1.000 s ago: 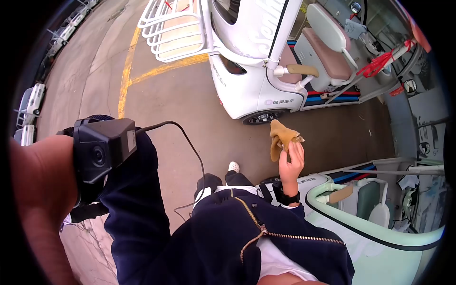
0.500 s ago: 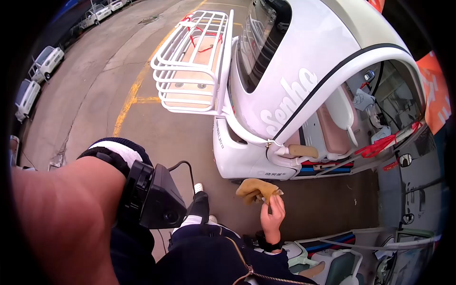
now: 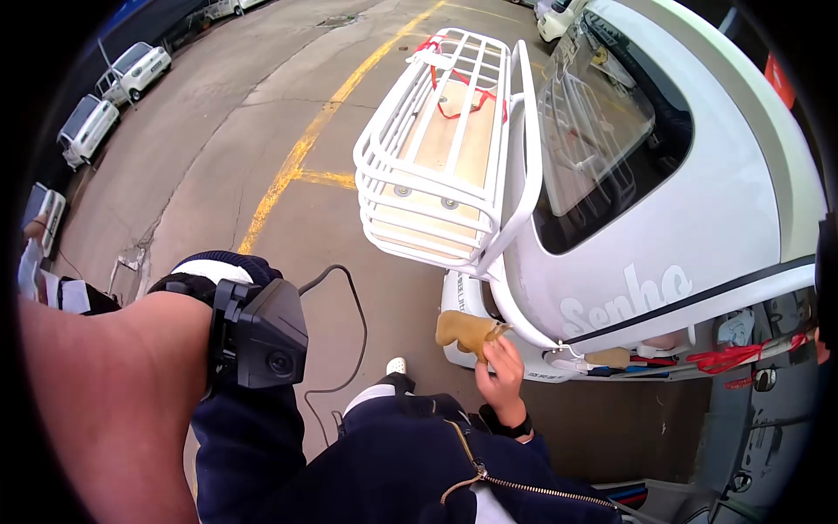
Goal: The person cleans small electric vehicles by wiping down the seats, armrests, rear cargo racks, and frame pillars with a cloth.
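Observation:
At the left, very close to the camera, my left hand [image 3: 109, 393] and wrist fill the view; its fingers are out of sight. A black camera [image 3: 266, 336] is strapped to that wrist, with a black cable hanging in a loop. My right hand [image 3: 502, 375], wearing a black wristband, pinches a tan cloth [image 3: 463, 330] by one end. The cloth is bunched beside the rear corner of a white vehicle [image 3: 733, 175], below its white rack [image 3: 521, 188]; whether it touches the body I cannot tell.
A red ribbon [image 3: 724, 358] is tied to the vehicle's side at the right. Several small white vehicles are parked at the far left, one of them here [image 3: 144, 70]. Yellow lines [image 3: 301, 144] mark the paved ground. Grey panelling [image 3: 751, 437] stands at the lower right.
The view has shifted, and the vehicle's rear and rack look nearer and larger. My right hand still holds the cloth, now overlapping the rear corner below the rack.

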Demonstrator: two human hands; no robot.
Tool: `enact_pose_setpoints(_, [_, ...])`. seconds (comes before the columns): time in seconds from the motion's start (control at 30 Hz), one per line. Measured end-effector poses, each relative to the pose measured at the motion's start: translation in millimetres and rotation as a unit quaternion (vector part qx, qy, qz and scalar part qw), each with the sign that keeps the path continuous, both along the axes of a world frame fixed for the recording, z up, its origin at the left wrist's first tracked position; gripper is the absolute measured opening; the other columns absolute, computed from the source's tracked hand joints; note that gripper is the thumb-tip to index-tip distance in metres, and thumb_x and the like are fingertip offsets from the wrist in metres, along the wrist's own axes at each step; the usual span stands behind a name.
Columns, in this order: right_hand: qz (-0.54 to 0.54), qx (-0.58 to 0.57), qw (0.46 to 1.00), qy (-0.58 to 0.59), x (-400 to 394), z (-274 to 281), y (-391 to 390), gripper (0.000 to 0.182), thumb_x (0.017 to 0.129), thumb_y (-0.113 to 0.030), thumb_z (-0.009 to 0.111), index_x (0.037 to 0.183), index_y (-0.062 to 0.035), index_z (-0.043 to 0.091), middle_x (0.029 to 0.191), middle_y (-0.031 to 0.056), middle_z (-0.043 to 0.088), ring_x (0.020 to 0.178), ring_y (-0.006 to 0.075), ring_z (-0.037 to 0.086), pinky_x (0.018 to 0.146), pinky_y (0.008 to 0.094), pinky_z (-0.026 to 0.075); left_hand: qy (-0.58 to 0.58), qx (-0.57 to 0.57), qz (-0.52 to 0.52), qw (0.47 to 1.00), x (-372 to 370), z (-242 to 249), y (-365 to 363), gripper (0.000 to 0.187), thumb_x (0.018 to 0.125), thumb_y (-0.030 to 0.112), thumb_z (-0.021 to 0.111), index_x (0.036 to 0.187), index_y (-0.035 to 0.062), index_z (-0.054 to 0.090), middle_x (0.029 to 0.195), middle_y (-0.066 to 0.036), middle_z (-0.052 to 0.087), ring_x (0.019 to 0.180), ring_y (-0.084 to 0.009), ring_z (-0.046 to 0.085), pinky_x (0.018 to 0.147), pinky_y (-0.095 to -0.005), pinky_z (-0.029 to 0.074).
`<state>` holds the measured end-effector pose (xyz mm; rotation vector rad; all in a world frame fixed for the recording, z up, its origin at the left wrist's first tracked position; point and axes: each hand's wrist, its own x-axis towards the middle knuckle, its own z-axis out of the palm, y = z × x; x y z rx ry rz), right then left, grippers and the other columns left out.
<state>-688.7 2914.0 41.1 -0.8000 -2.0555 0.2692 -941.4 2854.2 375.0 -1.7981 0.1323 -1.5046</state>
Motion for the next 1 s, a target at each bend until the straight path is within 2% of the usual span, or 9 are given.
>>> enact_pose_setpoints(0.13, [0.037, 0.027, 0.998, 0.032, -29.9, 4.7, 45.4, 0.03, 0.062, 0.007, 0.062, 0.092, 0.0033, 0.065, 0.086, 0.019, 0.064, 0.091, 0.039, 0.061, 0.079, 0.0427, 0.049, -0.099, -0.006, -0.037, 0.994, -28.0, -24.4, 4.9, 0.061, 0.094, 0.03, 0.046, 0.15, 0.0212, 0.025, 0.153, -0.019, 0.029, 0.128, -0.0464, 0.043, 0.105, -0.0601, 0.033])
enact_pose_setpoints(0.23, [0.075, 0.013, 0.996, 0.04, -45.3, 50.5, 81.5, 0.028, 0.063, 0.007, 0.062, 0.09, 0.0049, 0.064, 0.086, 0.0193, 0.065, 0.091, 0.0403, 0.061, 0.079, 0.043, 0.05, -0.211, -0.077, -0.119, 0.967, -44.4, -74.8, 31.0, 0.06, 0.094, 0.03, 0.044, 0.151, 0.0222, 0.024, 0.153, -0.019, 0.028, 0.129, -0.0468, 0.043, 0.105, -0.0604, 0.033])
enact_pose_setpoints(0.27, [0.091, 0.061, 0.994, 0.028, -48.4, 67.0, 92.5, 0.031, 0.069, 0.005, 0.061, 0.1, 0.006, 0.062, 0.096, 0.0221, 0.064, 0.095, 0.0428, 0.06, 0.083, 0.0445, 0.048, -0.208, -0.232, -0.033, 0.95, -56.6, -111.7, 41.4, 0.056, 0.093, 0.026, 0.037, 0.148, 0.0175, 0.031, 0.15, -0.018, 0.035, 0.124, -0.0457, 0.048, 0.102, -0.058, 0.037])
enact_pose_setpoints(0.33, [0.116, 0.111, 0.987, 0.028, -68.5, 98.7, 113.8, 0.034, 0.074, 0.004, 0.061, 0.109, 0.0071, 0.06, 0.105, 0.025, 0.063, 0.099, 0.0453, 0.059, 0.087, 0.0459, 0.047, -0.214, -0.461, 0.173, 0.844, -45.1, -160.1, 83.2, 0.048, 0.084, 0.006, 0.053, 0.132, 0.0032, 0.049, 0.125, -0.017, 0.058, 0.107, -0.0383, 0.058, 0.092, -0.0465, 0.046])
enact_pose_setpoints(0.4, [0.089, 0.176, 0.98, 0.02, -89.4, 123.3, 134.7, 0.041, 0.071, -0.002, 0.067, 0.111, 0.0033, 0.059, 0.104, 0.0215, 0.063, 0.105, 0.045, 0.055, 0.089, 0.0461, 0.045, -0.145, -0.492, 0.227, 0.828, -41.6, -221.8, 115.2, 0.032, 0.08, -0.005, 0.059, 0.111, -0.0025, 0.064, 0.11, -0.015, 0.063, 0.1, -0.0321, 0.059, 0.087, -0.0397, 0.048])
enact_pose_setpoints(0.5, [0.016, 0.134, 0.982, -0.134, -114.5, 125.7, 166.0, 0.051, 0.08, -0.024, 0.068, 0.12, 0.0029, 0.054, 0.109, 0.0233, 0.06, 0.107, 0.0417, 0.054, 0.094, 0.046, 0.044, -0.177, -0.575, 0.217, 0.769, -17.4, -261.1, 124.7, 0.037, 0.082, -0.003, 0.059, 0.119, -0.0034, 0.058, 0.113, -0.017, 0.06, 0.1, -0.0314, 0.057, 0.088, -0.0386, 0.047])
enact_pose_setpoints(0.8, [0.007, 0.096, 0.987, -0.132, -122.1, 108.5, 169.9, 0.052, 0.077, -0.03, 0.069, 0.117, 0.0017, 0.057, 0.101, 0.0193, 0.06, 0.1, 0.0362, 0.057, 0.086, 0.0416, 0.049, -0.301, -0.624, 0.177, 0.699, 10.0, -289.6, 138.3, 0.04, 0.084, 0.001, 0.058, 0.124, 0.0014, 0.051, 0.101, -0.016, 0.055, 0.092, -0.0331, 0.053, 0.08, -0.0385, 0.045])
enact_pose_setpoints(0.87, [0.005, 0.107, 0.987, -0.122, -122.0, 104.6, 171.7, 0.051, 0.077, -0.03, 0.07, 0.114, 0.0022, 0.058, 0.099, 0.0194, 0.06, 0.098, 0.0369, 0.058, 0.085, 0.0425, 0.049, -0.292, -0.604, 0.229, 0.705, 9.0, -294.1, 142.2, 0.033, 0.083, 0.001, 0.059, 0.116, 0.0026, 0.053, 0.091, -0.015, 0.055, 0.083, -0.0327, 0.055, 0.071, -0.0387, 0.046])
enact_pose_setpoints(1.0, [-0.044, 0.118, 0.988, -0.085, -130.4, 97.5, 162.5, 0.047, 0.076, -0.029, 0.069, 0.109, 0.0034, 0.06, 0.094, 0.0201, 0.061, 0.092, 0.0389, 0.06, 0.082, 0.0455, 0.051, -0.294, -0.636, 0.183, 0.689, -1.3, -287.8, 144.8, 0.025, 0.082, 0.0, 0.06, 0.106, 0.002, 0.053, 0.079, -0.014, 0.057, 0.068, -0.0322, 0.058, 0.06, -0.0386, 0.047])
